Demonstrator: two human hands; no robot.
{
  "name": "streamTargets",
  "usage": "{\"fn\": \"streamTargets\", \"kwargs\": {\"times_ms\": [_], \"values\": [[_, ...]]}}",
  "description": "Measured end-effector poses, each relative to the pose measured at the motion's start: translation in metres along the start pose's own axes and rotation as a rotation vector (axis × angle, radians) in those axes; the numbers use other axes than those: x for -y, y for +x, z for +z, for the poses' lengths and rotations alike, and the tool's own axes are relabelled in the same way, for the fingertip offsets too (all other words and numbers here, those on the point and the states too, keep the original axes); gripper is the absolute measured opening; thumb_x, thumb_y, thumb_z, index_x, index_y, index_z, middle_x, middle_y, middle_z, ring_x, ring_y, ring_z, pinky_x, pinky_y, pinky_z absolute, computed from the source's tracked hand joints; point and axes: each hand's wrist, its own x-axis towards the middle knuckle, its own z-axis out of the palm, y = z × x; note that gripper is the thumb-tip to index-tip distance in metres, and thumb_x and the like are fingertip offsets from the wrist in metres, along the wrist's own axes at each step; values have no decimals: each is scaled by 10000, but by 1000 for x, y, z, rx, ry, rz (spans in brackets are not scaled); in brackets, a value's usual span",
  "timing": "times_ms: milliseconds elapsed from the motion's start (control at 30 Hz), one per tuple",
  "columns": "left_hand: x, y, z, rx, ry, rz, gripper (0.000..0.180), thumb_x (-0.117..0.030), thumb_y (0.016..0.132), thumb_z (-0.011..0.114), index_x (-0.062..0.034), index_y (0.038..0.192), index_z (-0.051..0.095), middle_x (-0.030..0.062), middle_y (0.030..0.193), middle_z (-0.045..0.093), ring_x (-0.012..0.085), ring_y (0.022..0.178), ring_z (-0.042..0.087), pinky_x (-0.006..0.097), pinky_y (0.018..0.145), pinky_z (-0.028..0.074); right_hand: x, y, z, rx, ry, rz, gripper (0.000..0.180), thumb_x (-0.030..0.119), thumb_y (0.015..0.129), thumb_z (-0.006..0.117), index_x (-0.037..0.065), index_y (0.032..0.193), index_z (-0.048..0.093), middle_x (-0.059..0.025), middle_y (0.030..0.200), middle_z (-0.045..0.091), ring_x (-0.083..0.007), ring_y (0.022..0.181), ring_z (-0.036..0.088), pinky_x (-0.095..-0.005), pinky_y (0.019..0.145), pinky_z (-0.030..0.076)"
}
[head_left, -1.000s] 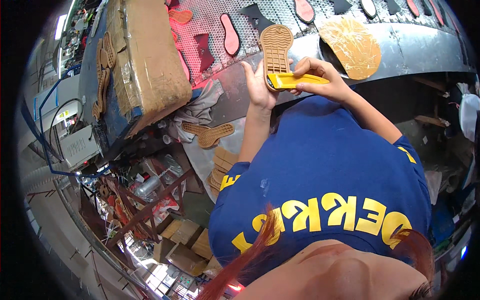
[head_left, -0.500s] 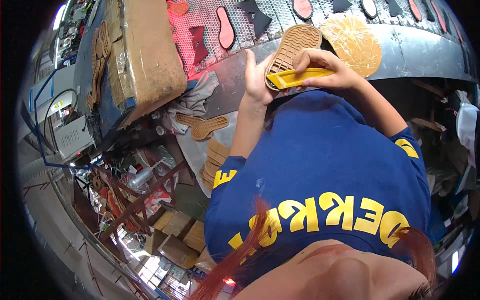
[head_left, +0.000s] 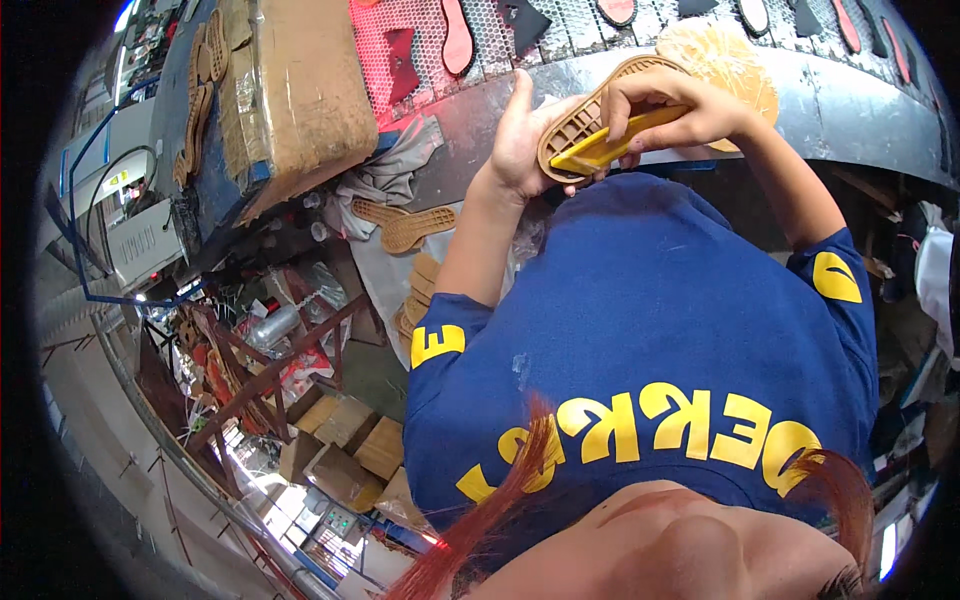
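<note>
A tan shoe sole (head_left: 572, 128) with a grid of hollow cells lies tilted across my left hand (head_left: 520, 140). My left thumb sticks out to the side, and the fingers under the sole are mostly hidden. Pinched in my right hand (head_left: 690, 105) is a flat yellow tool (head_left: 590, 153), its tip over the near end of the sole's cells. I cannot make out the tool's working edge. The sole's far end is partly behind my right hand.
A mesh conveyor belt (head_left: 560, 35) carries pink insoles (head_left: 457, 38) and dark pieces beyond a metal edge. A round yellowish pad (head_left: 735, 62) with pale strings lies right of the sole. More tan soles (head_left: 415, 230) lie on cloth at left, below a large cardboard box (head_left: 312, 95).
The sole and both hands have shifted slightly right in view. My right hand and the yellow tool are more tilted, and the hand covers more of the sole.
</note>
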Motion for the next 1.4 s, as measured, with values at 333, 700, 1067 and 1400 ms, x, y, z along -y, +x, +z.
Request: {"fn": "streamTargets", "kwargs": {"times_ms": [333,700,1067,1400], "values": [[-2,-8,-5,194,-13,16,1072,-810,793,-17,18,1362,357,305,1050,583,304,642,639,261,311,447,21,3,-26,152,-386,-188,76,-44,785,637,-16,856,630,-94,859,636,-186,819,638,-292,767,507],[12,-21,-28,-15,-141,616,489,-342,990,344,-59,1388,357,235,1261,518,353,1019,614,427,812,561,-99,-108,-42,-1159,21,-27,287,41,826,633,11,1110,617,-101,887,626,-184,802,617,-318,694,501],[-3,-33,-76,-533,946,980,751,94,681,660,-91,1329,329,130,1246,471,275,1205,472,415,1024,412,-220,-74,1,-1133,-1495,519,170,36,745,564,61,906,518,-153,842,543,-333,691,631,-418,564,530],[17,-37,-63,-300,385,1201,851,107,671,634,-93,1394,232,141,1337,404,321,1323,368,491,1106,293,-228,-76,-6,-1333,-1032,196,148,85,789,651,52,911,573,-126,833,595,-310,649,606,-384,554,484]]}}
